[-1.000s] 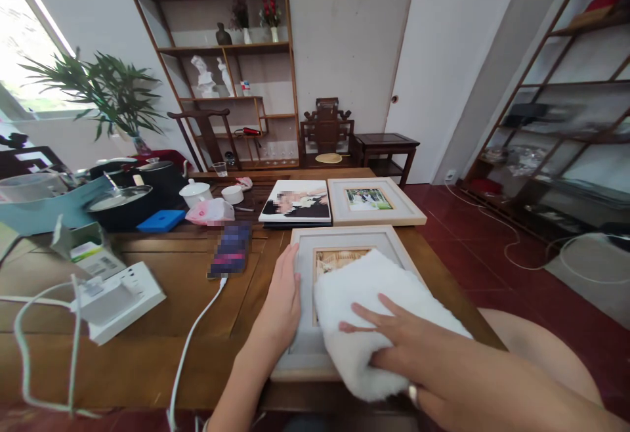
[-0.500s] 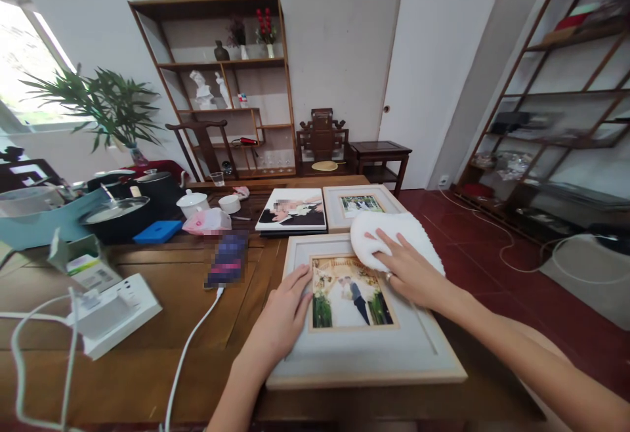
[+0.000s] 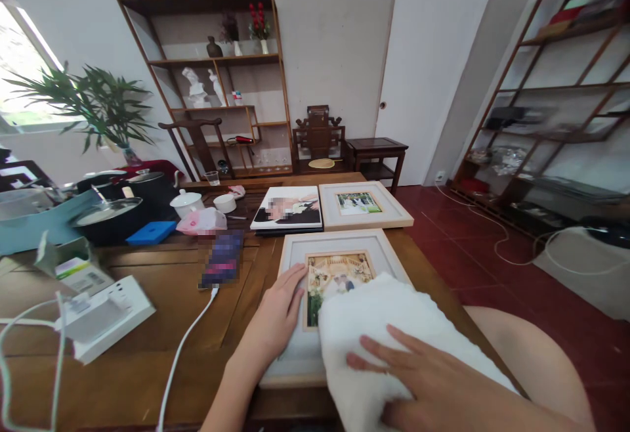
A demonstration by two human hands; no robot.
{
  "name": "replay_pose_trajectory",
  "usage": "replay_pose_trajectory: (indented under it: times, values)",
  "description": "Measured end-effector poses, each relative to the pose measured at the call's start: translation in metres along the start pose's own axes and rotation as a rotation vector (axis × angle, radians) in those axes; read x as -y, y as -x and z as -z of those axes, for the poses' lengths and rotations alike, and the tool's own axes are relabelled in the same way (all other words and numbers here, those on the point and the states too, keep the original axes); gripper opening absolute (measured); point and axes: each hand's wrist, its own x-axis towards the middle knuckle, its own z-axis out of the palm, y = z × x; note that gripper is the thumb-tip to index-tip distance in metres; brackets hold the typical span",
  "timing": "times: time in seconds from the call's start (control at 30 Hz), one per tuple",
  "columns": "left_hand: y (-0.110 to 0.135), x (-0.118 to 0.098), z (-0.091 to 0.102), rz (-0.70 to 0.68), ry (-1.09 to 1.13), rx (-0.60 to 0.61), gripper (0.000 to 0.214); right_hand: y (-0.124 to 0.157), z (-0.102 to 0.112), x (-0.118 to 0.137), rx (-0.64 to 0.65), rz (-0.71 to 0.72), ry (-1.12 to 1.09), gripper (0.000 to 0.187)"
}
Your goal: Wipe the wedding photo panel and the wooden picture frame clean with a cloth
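A light wooden picture frame point(image 3: 295, 238) lies flat on the table before me, with a photo of a couple in its middle. My left hand point(image 3: 278, 307) rests on the frame's left side, fingers stretched out beside the photo. A white fluffy cloth point(image 3: 374, 307) is in my right hand point(image 3: 398, 363), whose spread fingers lie over it at the frame's near right. The cloth covers the lower right of the photo and the frame's right corner. My right thumb is hidden or blurred.
Behind lie a second frame point(image 3: 388, 209) and a photo album point(image 3: 290, 205). On the left are a phone point(image 3: 224, 258) with a white cable point(image 3: 182, 340), a white power adapter point(image 3: 105, 317), a blue box point(image 3: 151, 232) and a pan point(image 3: 113, 212).
My right hand has drawn the white cloth from the frame's upper right edge down toward me, over part of the photo. My left hand stays on the frame's left side.
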Motion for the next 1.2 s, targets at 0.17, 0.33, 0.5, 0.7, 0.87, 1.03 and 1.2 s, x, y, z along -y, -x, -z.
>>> replay_pose_trajectory:
  times: [0.17, 0.33, 0.5, 0.7, 0.87, 1.03, 1.2]
  values:
    - [0.001, -0.001, 0.002, 0.014, 0.006, 0.030, 0.037, 0.009, 0.015, 0.003, -0.005, -0.129, -0.017, 0.058]
    - [0.003, -0.005, 0.005, 0.023, 0.022, 0.028, 0.037, -0.014, 0.002, -0.053, -0.146, -0.392, 0.121, 0.059]
    - [0.004, -0.004, 0.005, 0.013, 0.095, -0.031, 0.035, -0.042, -0.006, -0.081, -0.296, -0.501, 0.237, 0.053]
    - [0.003, -0.001, 0.004, 0.001, 0.177, -0.105, 0.032, -0.017, -0.001, -0.021, -0.150, -0.290, 0.020, 0.053]
    - [0.004, 0.000, 0.004, -0.006, 0.094, -0.100, 0.034, 0.028, 0.007, 0.010, -0.062, -0.273, -0.149, 0.060]
    - [0.005, 0.002, 0.002, 0.118, 0.048, -0.184, 0.041, 0.050, -0.013, 0.001, -0.178, -0.236, -0.082, 0.049]
    - [0.006, 0.006, 0.001, 0.208, 0.068, -0.178, 0.048, 0.079, -0.028, -0.018, -0.528, -0.319, 0.071, 0.026]
